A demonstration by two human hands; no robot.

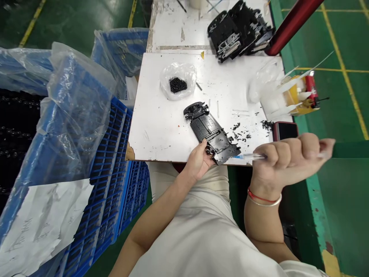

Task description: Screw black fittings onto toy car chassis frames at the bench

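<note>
My left hand (198,161) is closed round the lower end of a black plastic model car chassis (211,130), thumb on top. The chassis lies tilted at the table's front edge, its flat ribbed face up. To the right, my right hand (284,157) is wrapped in a fist round a slim clear tube with a blue tip (243,156). That tip points left and meets or nearly meets the chassis's lower right corner; I cannot tell which. Small black pieces (240,134) lie scattered on the table (155,127) beside the chassis.
A clear bag (178,81) of small black parts sits behind the chassis. More black car parts (239,32) are stacked at the back, by a red post (294,25). White nozzled bottles (273,100) and a phone (285,130) stand right. Blue crates (115,127) line the left.
</note>
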